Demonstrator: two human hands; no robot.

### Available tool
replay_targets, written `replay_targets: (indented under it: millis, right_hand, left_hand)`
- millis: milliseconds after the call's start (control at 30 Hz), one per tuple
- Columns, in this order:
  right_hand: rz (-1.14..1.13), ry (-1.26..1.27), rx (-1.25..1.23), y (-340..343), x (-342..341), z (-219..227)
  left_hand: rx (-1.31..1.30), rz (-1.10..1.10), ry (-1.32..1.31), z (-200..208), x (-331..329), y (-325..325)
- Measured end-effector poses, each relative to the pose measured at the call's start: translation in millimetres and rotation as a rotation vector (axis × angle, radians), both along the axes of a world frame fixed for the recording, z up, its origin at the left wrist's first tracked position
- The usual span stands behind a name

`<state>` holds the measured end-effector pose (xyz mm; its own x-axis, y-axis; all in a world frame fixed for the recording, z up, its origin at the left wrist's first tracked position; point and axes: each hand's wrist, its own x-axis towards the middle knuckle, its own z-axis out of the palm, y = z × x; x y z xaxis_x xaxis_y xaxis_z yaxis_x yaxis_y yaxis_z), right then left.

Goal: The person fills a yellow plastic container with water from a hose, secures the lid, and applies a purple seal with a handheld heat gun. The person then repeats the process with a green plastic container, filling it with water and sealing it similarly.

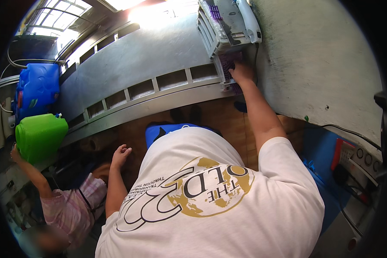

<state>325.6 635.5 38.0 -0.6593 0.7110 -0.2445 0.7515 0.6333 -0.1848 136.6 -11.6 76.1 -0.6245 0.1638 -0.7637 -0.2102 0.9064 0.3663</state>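
Observation:
Stretched far forward, my right hand point(242, 72) reaches the metal counter's right end, just under a light-coloured rack point(222, 39). Its fingers are bent against purple patterned material point(231, 59), which looks like packaging; shade blurs its exact kind. My left hand point(121, 155) hangs beside my body at the left, below the counter's front edge. Its fingers are loosely curled and apart, with nothing in them. On the rack lie a clear wrapped pack with purple print point(215, 12) and a white handheld device point(249, 21) with a dark cord.
The long metal counter point(146, 53) has a slotted front edge. At left, a co-worker point(75, 202) touches a green jerrycan point(41, 135) near a blue one point(38, 86). A wall point(318, 56) bounds the right; a cable and power strip point(361, 157) lie lower right.

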Motion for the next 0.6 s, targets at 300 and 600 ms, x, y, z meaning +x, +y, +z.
replay_targets:
  millis: [300, 600]
  right_hand:
    - [0.021, 0.2, 0.071, 6.5, 14.6, -11.0]
    - [0.207, 0.633, 0.417, -22.4, -30.6, 177.7]
  left_hand:
    - [-0.007, 0.036, 0.04, 7.9, 1.6, 3.4]
    - [-0.033, -0.021, -0.001, -3.1, 10.1, 9.9]
